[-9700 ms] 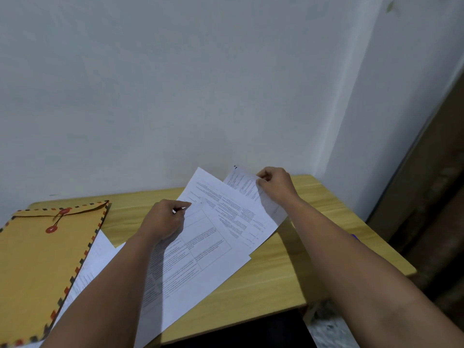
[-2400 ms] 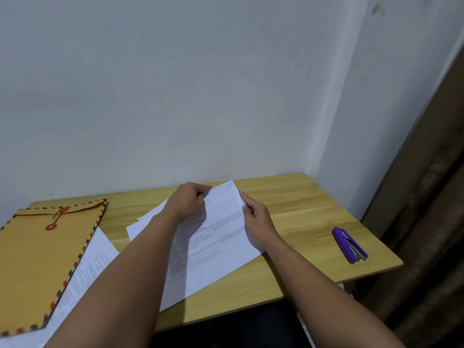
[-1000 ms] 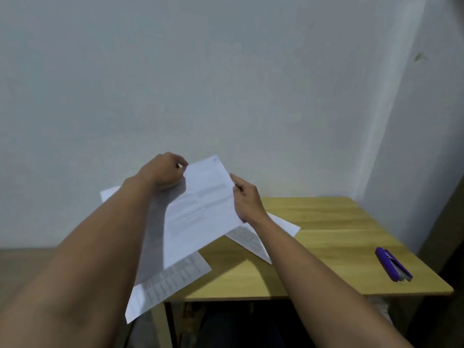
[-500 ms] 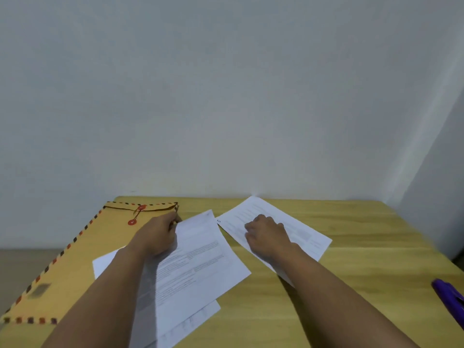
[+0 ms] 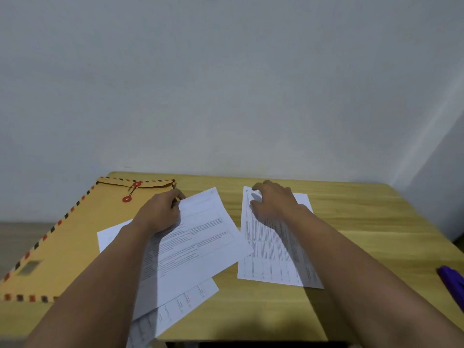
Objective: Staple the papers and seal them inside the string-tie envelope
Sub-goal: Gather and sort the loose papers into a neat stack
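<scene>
Light wooden surface (image 5: 364, 222) pushed against a plain pale wall (image 5: 226, 84). Second wall (image 5: 437, 197) meeting it in a corner at right. Brownish floor (image 5: 15, 237) at left. Soft, even light.

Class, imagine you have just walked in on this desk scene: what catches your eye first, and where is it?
The big tan string-tie envelope with striped edging and red buttons lies at the table's left. In the middle, the left hand pinches a stack of printed papers, while the right hand rests on a separate sheet. A purple stapler peeks in at the right edge.
</scene>
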A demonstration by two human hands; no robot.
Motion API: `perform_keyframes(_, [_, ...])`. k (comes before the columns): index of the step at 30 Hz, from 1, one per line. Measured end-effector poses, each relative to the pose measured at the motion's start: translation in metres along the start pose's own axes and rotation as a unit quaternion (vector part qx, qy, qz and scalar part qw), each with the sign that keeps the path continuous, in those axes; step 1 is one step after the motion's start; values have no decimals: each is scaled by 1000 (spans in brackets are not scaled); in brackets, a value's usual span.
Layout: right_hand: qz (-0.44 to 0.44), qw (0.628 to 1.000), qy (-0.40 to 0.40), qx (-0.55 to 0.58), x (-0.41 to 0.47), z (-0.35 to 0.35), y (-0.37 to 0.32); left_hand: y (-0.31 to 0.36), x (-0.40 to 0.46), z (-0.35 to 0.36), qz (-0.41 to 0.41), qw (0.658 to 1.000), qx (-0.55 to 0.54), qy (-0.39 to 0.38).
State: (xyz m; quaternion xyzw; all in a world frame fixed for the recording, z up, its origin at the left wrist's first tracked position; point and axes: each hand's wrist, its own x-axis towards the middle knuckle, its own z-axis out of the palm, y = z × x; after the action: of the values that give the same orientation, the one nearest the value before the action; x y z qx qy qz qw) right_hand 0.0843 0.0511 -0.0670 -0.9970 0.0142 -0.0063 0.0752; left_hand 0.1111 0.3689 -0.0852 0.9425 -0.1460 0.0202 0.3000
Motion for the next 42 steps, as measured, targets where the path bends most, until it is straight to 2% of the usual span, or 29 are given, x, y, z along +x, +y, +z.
perform_keyframes(2, [-18, 998, -56, 29, 11, -3, 2, -3, 5, 2, 5, 1000, 0, -2])
perform_keyframes(5, [18, 993, -116, 29, 27, -2, 12, -4, 11, 5, 10, 1000, 4, 0])
perform_keyframes(9, [66, 993, -101, -7, 32, -1, 32, 0, 18, 8, 22, 1000, 2, 8])
perform_keyframes(13, [104, 991, -81, 3, 22, -1, 57, 6, 22, 9, 34, 999, 2, 13])
perform_keyframes(16, [119, 991, -47, 36, 10, -2, 74, 18, 21, 7, 39, 999, 10, 10])
perform_keyframes(19, [131, 985, -1, 114, -5, -8, 94, 34, 18, 0, 43, 999, 14, 9])
perform_keyframes(24, [202, 957, 87, 191, -37, -25, 126, 76, 13, -13, 79, 996, 21, 27])
perform_keyframes(33, [239, 913, 229, 239, -103, -80, 174, 179, 11, -25, 181, 982, 45, 13])
perform_keyframes(36, [256, 899, 255, 245, -120, -98, 193, 206, 10, -40, 202, 975, 89, -1])
perform_keyframes(42, [267, 877, 277, 288, -136, -99, 210, 234, 6, -56, 206, 975, 81, 14])
